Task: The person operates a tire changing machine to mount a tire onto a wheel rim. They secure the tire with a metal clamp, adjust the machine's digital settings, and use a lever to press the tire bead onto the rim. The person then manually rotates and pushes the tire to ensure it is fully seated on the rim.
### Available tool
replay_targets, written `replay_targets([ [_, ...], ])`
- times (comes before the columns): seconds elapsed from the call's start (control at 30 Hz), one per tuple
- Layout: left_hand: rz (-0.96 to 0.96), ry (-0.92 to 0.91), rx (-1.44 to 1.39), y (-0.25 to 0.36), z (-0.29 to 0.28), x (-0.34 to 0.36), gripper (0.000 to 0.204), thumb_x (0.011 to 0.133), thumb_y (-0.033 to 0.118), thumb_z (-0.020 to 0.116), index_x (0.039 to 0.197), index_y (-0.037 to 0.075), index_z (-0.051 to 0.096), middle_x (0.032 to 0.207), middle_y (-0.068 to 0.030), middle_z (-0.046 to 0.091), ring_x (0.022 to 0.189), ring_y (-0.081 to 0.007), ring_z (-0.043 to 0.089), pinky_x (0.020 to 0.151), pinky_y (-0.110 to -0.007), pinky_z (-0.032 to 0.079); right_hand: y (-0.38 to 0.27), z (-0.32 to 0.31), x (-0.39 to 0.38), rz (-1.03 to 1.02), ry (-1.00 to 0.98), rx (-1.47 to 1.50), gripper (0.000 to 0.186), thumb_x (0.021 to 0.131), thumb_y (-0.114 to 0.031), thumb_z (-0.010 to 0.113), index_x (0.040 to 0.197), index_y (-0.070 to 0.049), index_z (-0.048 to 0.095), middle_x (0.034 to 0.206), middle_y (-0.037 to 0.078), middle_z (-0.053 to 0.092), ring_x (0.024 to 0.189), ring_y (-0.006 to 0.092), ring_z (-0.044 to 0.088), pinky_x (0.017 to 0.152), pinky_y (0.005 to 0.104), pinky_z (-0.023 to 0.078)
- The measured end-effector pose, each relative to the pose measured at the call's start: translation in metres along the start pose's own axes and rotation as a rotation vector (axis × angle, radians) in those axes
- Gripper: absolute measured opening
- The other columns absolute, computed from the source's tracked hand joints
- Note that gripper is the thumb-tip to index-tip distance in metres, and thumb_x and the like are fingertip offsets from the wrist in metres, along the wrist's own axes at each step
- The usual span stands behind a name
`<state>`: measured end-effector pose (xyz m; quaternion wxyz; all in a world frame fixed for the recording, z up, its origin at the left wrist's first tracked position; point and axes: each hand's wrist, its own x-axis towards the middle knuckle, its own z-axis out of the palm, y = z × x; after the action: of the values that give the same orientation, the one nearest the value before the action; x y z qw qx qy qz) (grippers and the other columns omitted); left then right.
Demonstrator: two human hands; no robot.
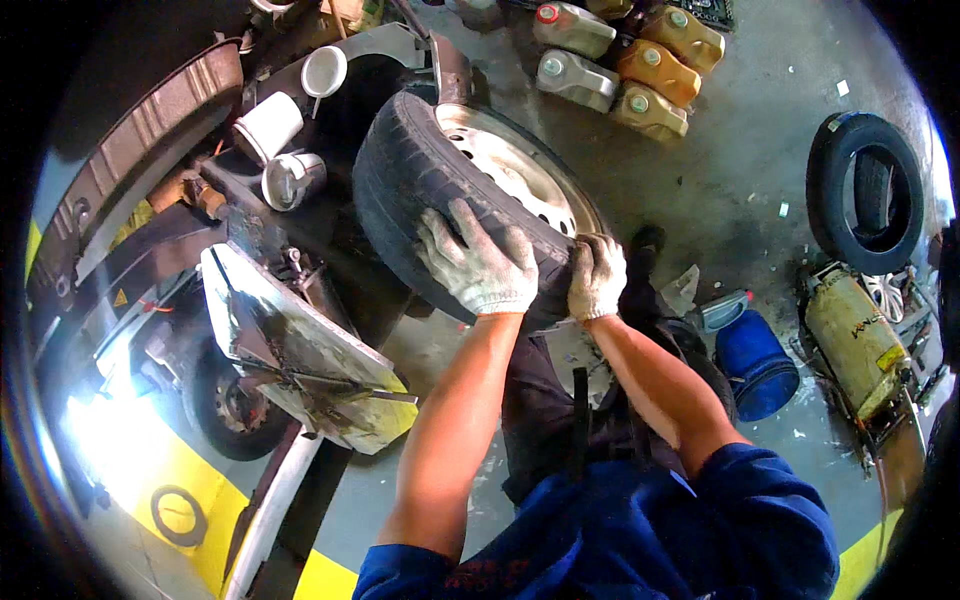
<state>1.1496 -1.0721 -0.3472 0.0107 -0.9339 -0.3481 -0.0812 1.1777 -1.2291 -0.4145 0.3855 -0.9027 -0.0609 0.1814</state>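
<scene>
Beneath spread fingers of gloved left hand [482, 264], black tyre [420, 185], gripped at the edge by curled fingers of gloved right hand [598, 277], pale wheel rim [510, 175] beyond the fingertips

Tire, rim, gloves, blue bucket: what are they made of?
Tire: matte black rubber, by its grooved tread. Rim: probably painted metal, pale with cut holes. Gloves: likely knit fabric, dull off-white, soft-looking. Bucket: likely plastic, smooth with slight sheen.
</scene>
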Motion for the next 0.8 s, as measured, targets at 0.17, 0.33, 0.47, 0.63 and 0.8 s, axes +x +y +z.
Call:
replay_targets([
  [0.17,0.006,0.002,0.009,0.000,0.001,0.000,0.076,0.106,0.054,0.050,0.159,0.000,0.042,0.156,-0.0389,0.040,0.141,-0.0604,0.042,0.114,-0.072,0.035,0.002,0.000,-0.001,-0.018,-0.032,0.023,0.023,0.100,-0.024,0.062,0.112,-0.010,0.074,0.117,0.014,0.070,0.110,0.0394,0.063,0.097,0.0484,0.048],
  [0.33,-0.001,-0.022,0.007,0.000,0.001,0.002,0.077,0.107,0.055,0.049,0.160,0.000,0.040,0.158,-0.0400,0.036,0.144,-0.0609,0.038,0.116,-0.073,0.033,0.005,0.005,-0.002,-0.011,-0.015,0.050,0.019,0.097,-0.020,0.065,0.110,-0.011,0.074,0.116,0.013,0.070,0.108,0.0384,0.062,0.095,0.0492,0.047],
  [0.47,0.001,-0.054,0.011,-0.007,0.004,-0.008,0.080,0.107,0.059,0.045,0.161,0.000,0.039,0.158,-0.0399,0.036,0.145,-0.0598,0.037,0.116,-0.072,0.033,0.008,0.005,-0.004,-0.056,-0.023,0.040,0.017,0.096,-0.019,0.066,0.108,-0.010,0.074,0.113,0.012,0.071,0.108,0.0375,0.062,0.095,0.0487,0.047],
  [0.63,0.015,-0.062,0.017,-0.006,0.005,-0.010,0.078,0.107,0.058,0.045,0.161,0.002,0.039,0.159,-0.0401,0.035,0.145,-0.0595,0.037,0.116,-0.072,0.033,0.009,0.008,-0.006,-0.018,-0.027,0.061,0.018,0.097,-0.020,0.065,0.109,-0.011,0.074,0.113,0.011,0.071,0.108,0.0372,0.062,0.096,0.0489,0.047],
  [0.8,0.030,-0.048,0.027,-0.009,0.010,-0.009,0.078,0.105,0.054,0.051,0.161,0.002,0.039,0.159,-0.0402,0.035,0.145,-0.0596,0.038,0.116,-0.071,0.033,0.011,0.010,-0.007,-0.016,-0.027,0.065,0.017,0.098,-0.020,0.063,0.108,-0.012,0.074,0.113,0.011,0.071,0.109,0.0382,0.062,0.097,0.0487,0.047],
])
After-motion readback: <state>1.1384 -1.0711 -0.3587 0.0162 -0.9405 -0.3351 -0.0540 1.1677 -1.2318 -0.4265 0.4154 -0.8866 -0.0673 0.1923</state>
